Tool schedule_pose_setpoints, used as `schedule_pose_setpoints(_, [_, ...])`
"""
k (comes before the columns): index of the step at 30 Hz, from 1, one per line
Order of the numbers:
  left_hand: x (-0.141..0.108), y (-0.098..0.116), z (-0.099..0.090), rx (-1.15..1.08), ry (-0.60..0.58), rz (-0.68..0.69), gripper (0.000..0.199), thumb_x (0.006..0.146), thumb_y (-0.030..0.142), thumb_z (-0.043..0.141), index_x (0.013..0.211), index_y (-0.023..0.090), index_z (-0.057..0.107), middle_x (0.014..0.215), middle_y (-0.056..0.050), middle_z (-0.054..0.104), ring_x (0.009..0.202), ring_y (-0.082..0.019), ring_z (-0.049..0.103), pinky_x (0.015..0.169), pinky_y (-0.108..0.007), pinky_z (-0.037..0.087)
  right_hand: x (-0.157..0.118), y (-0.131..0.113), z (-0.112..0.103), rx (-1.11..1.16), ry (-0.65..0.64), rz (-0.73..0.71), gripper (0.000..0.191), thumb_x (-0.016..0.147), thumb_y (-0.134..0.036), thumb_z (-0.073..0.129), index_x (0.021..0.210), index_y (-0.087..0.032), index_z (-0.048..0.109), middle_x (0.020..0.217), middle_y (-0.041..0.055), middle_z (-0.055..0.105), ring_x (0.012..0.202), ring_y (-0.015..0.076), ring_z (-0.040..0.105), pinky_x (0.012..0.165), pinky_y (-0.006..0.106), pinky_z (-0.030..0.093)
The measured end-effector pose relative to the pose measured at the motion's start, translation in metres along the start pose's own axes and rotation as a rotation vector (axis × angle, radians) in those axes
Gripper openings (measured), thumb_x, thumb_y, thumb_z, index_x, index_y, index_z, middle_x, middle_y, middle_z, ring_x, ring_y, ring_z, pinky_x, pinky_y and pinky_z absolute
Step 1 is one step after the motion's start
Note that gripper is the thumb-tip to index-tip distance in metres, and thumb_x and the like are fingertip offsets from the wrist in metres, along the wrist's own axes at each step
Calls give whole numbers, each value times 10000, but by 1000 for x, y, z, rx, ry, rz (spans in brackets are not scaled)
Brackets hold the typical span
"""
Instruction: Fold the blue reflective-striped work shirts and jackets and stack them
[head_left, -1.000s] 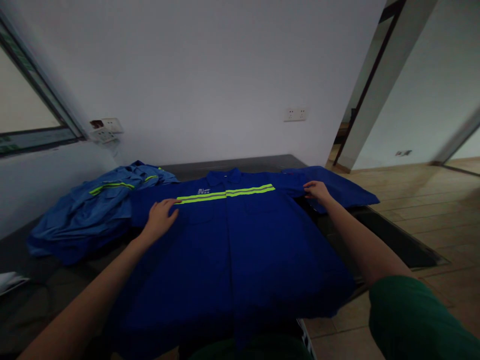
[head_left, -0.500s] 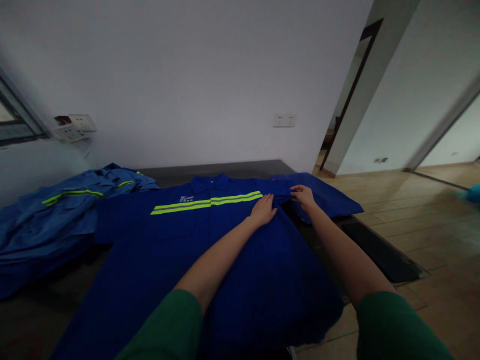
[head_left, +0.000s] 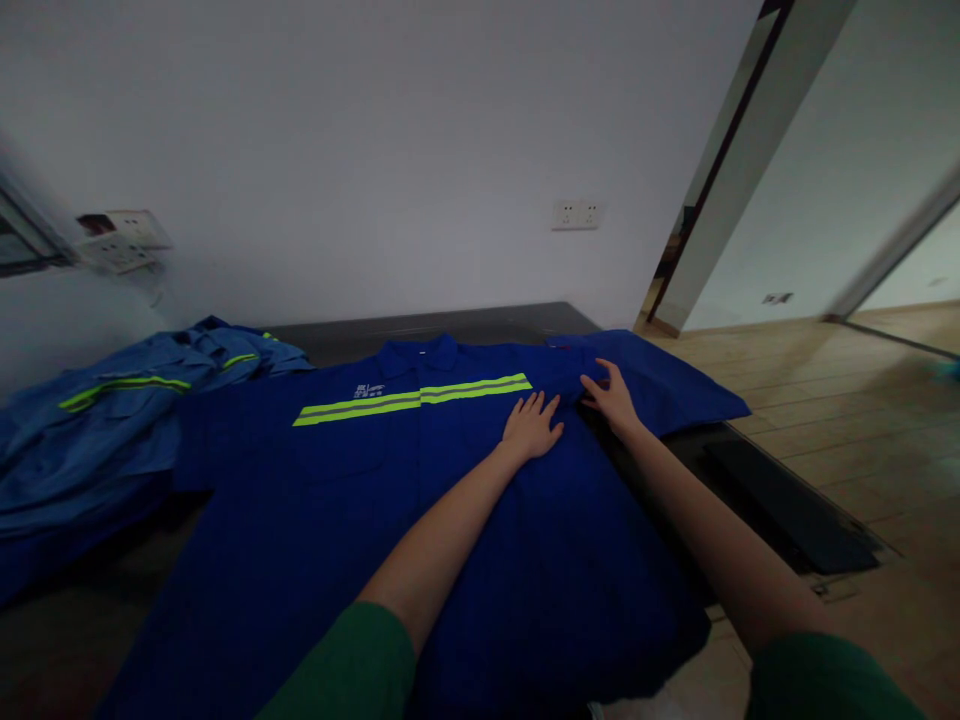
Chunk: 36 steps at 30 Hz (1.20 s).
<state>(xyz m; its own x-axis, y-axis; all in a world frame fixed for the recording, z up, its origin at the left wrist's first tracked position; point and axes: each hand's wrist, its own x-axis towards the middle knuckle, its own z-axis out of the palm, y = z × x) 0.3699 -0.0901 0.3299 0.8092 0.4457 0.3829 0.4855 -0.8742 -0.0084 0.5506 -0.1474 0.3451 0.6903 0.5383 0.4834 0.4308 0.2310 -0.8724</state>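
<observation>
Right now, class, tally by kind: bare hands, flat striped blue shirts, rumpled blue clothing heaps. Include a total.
Bare hands, left hand and right hand: 2
Flat dark-blue cloth shirt with yellow-green stripe: 1
Rumpled lighter-blue cloth heap: 1
Total: 4

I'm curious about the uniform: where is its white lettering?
In the head view, the white lettering sits left of centre on the blue shirt, just above the yellow-green stripe and below the collar.
</observation>
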Motion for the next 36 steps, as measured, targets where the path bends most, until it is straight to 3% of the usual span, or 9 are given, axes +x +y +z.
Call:
schedule_pose_setpoints(3, [1,0,2,1,-10,10,638,950,486,258,1496,157,271,1560,-74,265,1446,-256,190,1179,-447,156,-18,-2,1,-285,-99,-201,753,745,-373,683,1432,-298,386,922,29,638,784,214,639,763,391,544])
schedule_pose_setpoints(5, [2,0,2,-8,-21,15,628,948,476,257,1490,159,289,1562,-53,259,1450,-260,175,1182,-458,149,-22,-7,4,-395,-144,-246,729,746,-270,682,1425,-306,418,870,10,661,775,207,648,821,383,517])
schedule_pose_setpoints(8, [2,-1,2,-32,-26,17,625,948,459,263,1490,149,285,1562,-54,256,1451,-269,166,1182,-470,151,-18,-13,12,-353,-170,-141,475,706,-108,658,1155,-261,673,762,-12,663,697,153,634,796,302,513])
schedule_pose_setpoints(11, [1,-2,1,-61,5,18,643,943,451,289,1491,114,271,1561,-79,256,1448,-272,179,1182,-465,159,-12,-16,15,-190,-182,68,231,703,-65,631,875,-184,731,584,-32,604,540,107,582,644,235,521])
schedule_pose_setpoints(14, [0,-1,1,-79,41,22,649,942,447,316,1499,121,249,1560,-87,260,1440,-272,204,1179,-464,170,-12,-16,13,-96,-186,168,206,744,-75,611,911,-154,702,544,-34,595,468,91,569,516,199,504])
schedule_pose_setpoints(19, [-3,0,0,-75,80,46,572,946,421,370,1470,194,328,1539,-85,317,1415,-281,266,1157,-491,215,-17,-16,7,0,-179,241,178,756,-54,632,909,-134,673,517,-19,600,458,95,582,448,172,489])
schedule_pose_setpoints(25, [-6,2,-5,-55,178,251,351,929,263,422,1230,200,590,1275,-62,593,1170,-206,539,998,-348,445,-16,-18,6,69,-121,223,235,732,-5,640,922,-142,657,486,-68,531,427,77,555,445,167,504])
schedule_pose_setpoints(30, [-3,3,-2,-52,146,377,351,928,231,411,1205,162,615,1230,-63,639,1158,-180,565,1041,-308,417,-14,-19,7,93,-98,224,215,721,-14,659,895,-141,655,530,-53,558,441,77,577,481,183,532])
schedule_pose_setpoints(36, [-4,3,-2,-69,111,358,374,934,226,384,1233,189,605,1290,-52,609,1201,-176,541,1040,-313,430,-14,-12,8,-25,-145,221,257,684,38,646,882,-124,672,503,-52,555,459,104,604,514,217,554])
